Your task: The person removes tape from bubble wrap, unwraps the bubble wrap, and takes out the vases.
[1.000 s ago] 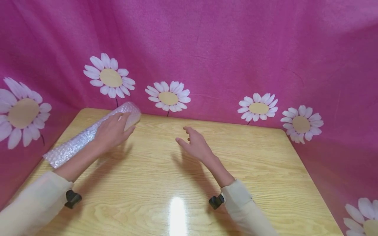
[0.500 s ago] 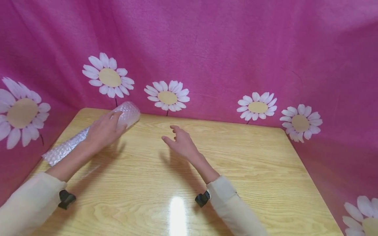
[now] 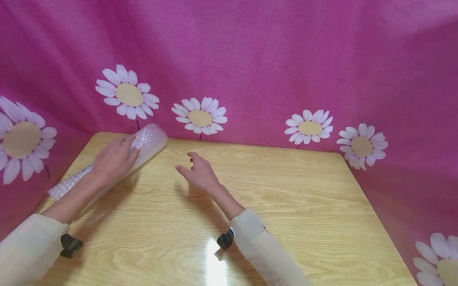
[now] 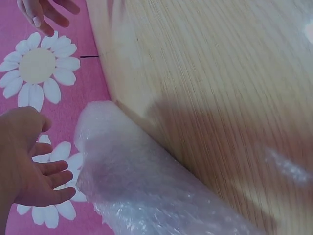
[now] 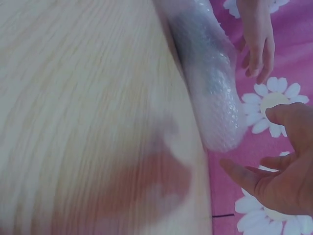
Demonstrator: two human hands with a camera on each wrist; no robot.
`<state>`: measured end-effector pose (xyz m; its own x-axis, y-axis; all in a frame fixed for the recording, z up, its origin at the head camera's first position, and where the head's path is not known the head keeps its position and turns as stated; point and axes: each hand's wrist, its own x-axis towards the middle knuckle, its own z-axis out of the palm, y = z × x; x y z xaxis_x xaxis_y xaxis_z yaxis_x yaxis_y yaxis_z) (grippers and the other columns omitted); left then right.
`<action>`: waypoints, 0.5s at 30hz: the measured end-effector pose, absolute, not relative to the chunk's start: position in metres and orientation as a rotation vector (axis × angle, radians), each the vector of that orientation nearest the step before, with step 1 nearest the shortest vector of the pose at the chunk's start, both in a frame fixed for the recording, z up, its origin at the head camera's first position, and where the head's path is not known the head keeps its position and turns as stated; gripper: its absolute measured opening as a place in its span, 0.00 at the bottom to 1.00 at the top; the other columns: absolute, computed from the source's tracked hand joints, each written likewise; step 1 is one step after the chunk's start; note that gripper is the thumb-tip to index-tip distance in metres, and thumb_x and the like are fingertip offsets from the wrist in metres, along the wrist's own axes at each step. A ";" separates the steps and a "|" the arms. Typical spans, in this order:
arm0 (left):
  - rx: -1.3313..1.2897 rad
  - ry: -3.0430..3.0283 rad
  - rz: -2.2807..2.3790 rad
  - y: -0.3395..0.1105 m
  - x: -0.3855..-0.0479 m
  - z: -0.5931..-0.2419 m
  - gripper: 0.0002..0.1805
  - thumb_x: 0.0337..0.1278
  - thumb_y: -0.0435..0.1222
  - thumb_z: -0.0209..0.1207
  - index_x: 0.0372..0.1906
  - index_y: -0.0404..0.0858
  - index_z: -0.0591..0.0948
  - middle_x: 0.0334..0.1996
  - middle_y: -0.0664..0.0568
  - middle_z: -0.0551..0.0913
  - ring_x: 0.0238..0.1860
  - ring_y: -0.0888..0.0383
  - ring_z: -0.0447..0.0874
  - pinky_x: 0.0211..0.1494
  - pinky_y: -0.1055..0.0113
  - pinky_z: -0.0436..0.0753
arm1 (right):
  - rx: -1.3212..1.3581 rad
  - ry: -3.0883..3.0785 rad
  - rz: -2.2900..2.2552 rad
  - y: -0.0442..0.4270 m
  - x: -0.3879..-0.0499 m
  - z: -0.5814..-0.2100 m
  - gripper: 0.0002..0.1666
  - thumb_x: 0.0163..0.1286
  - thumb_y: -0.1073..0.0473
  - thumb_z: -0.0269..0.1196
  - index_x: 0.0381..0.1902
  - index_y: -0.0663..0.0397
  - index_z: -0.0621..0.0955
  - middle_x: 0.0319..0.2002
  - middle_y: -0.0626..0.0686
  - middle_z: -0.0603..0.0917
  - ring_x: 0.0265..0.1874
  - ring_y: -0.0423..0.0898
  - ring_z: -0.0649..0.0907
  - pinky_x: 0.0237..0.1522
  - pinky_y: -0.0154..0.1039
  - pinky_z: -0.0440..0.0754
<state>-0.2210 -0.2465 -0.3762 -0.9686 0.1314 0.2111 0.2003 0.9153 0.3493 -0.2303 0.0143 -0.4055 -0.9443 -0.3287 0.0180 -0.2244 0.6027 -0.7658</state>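
The left forearm (image 3: pixel 79 194) and right forearm (image 3: pixel 226 198) stretch forward and slant toward each other, bare below the pale sleeves (image 3: pixel 33 246). The left hand (image 3: pixel 115 158) has its back upward and its fingers relaxed; the right hand (image 3: pixel 201 173), well apart, holds its thumb away from loosely bent fingers.

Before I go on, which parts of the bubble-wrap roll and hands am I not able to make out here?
Head view: the middle of the bubble-wrap roll, hidden behind the left hand and left forearm.
Both wrist views: the roll's nearer end, cut off by the bottom edge in the left, the top edge in the right.
Left wrist view: part of the right hand, cut off by the top edge.
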 end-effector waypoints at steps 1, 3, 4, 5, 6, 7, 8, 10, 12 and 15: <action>-0.251 -2.902 -0.553 -0.249 -0.221 -0.376 0.29 0.74 0.39 0.47 0.71 0.27 0.63 0.64 0.25 0.66 0.64 0.28 0.63 0.62 0.30 0.63 | -0.455 2.690 -1.271 0.011 -0.230 -0.406 0.40 0.70 0.44 0.63 0.72 0.57 0.67 0.63 0.62 0.77 0.54 0.54 0.82 0.53 0.44 0.81; -0.248 -2.908 -0.551 -0.252 -0.222 -0.376 0.28 0.74 0.39 0.46 0.71 0.26 0.64 0.63 0.25 0.66 0.64 0.27 0.63 0.62 0.30 0.63 | -0.431 2.669 -1.288 0.003 -0.230 -0.408 0.40 0.70 0.44 0.63 0.73 0.57 0.67 0.63 0.62 0.77 0.55 0.54 0.82 0.53 0.44 0.81; -0.248 -2.904 -0.547 -0.254 -0.222 -0.376 0.28 0.74 0.39 0.46 0.70 0.26 0.64 0.63 0.24 0.67 0.63 0.27 0.64 0.61 0.30 0.65 | -0.420 2.659 -1.296 0.000 -0.229 -0.408 0.40 0.70 0.43 0.63 0.73 0.57 0.67 0.63 0.62 0.77 0.55 0.54 0.82 0.52 0.44 0.81; -0.248 -2.901 -0.544 -0.256 -0.222 -0.377 0.28 0.74 0.38 0.46 0.70 0.26 0.65 0.62 0.24 0.68 0.63 0.27 0.64 0.60 0.29 0.65 | -0.413 2.647 -1.304 -0.004 -0.229 -0.409 0.40 0.71 0.44 0.63 0.73 0.56 0.67 0.63 0.62 0.77 0.55 0.53 0.82 0.53 0.44 0.81; -0.245 -2.903 -0.542 -0.258 -0.222 -0.377 0.27 0.74 0.38 0.46 0.69 0.26 0.65 0.62 0.24 0.68 0.62 0.26 0.64 0.59 0.29 0.66 | -0.402 2.636 -1.311 -0.007 -0.229 -0.409 0.40 0.71 0.43 0.63 0.73 0.56 0.67 0.63 0.61 0.77 0.56 0.53 0.81 0.53 0.44 0.81; -0.241 -2.905 -0.541 -0.259 -0.223 -0.378 0.27 0.74 0.39 0.46 0.69 0.26 0.65 0.61 0.24 0.68 0.62 0.26 0.65 0.58 0.29 0.66 | -0.401 2.628 -1.317 -0.011 -0.229 -0.409 0.40 0.71 0.44 0.63 0.73 0.56 0.66 0.63 0.61 0.77 0.56 0.53 0.81 0.53 0.44 0.81; -0.235 -2.899 -0.542 -0.260 -0.223 -0.378 0.27 0.73 0.39 0.47 0.69 0.26 0.66 0.61 0.24 0.68 0.62 0.26 0.65 0.58 0.29 0.67 | -0.399 2.624 -1.321 -0.014 -0.229 -0.409 0.40 0.71 0.44 0.63 0.73 0.56 0.66 0.63 0.61 0.77 0.56 0.53 0.81 0.53 0.43 0.81; -0.229 -2.902 -0.540 -0.263 -0.223 -0.379 0.27 0.74 0.39 0.47 0.68 0.27 0.66 0.61 0.24 0.68 0.61 0.26 0.65 0.56 0.28 0.67 | -0.390 2.621 -1.332 -0.019 -0.229 -0.410 0.40 0.70 0.44 0.64 0.73 0.56 0.67 0.62 0.60 0.77 0.56 0.52 0.81 0.53 0.42 0.81; -0.219 -2.906 -0.540 -0.265 -0.222 -0.379 0.27 0.73 0.40 0.48 0.68 0.27 0.66 0.61 0.24 0.67 0.62 0.27 0.64 0.56 0.28 0.67 | -0.390 2.626 -1.340 -0.024 -0.229 -0.411 0.40 0.70 0.44 0.64 0.72 0.57 0.68 0.61 0.60 0.78 0.55 0.51 0.82 0.52 0.42 0.81; -0.216 -2.901 -0.533 -0.267 -0.222 -0.379 0.28 0.72 0.40 0.49 0.67 0.26 0.65 0.61 0.24 0.67 0.61 0.26 0.64 0.56 0.28 0.67 | -0.380 2.637 -1.346 -0.029 -0.229 -0.412 0.39 0.69 0.44 0.65 0.71 0.57 0.69 0.60 0.60 0.79 0.55 0.51 0.82 0.53 0.41 0.80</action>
<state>-0.2225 -0.2669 -0.3790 -0.9724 0.1093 0.2059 0.1754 0.9249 0.3374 -0.2288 -0.0288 -0.4120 -0.9555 -0.2940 -0.0236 -0.1534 0.5636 -0.8116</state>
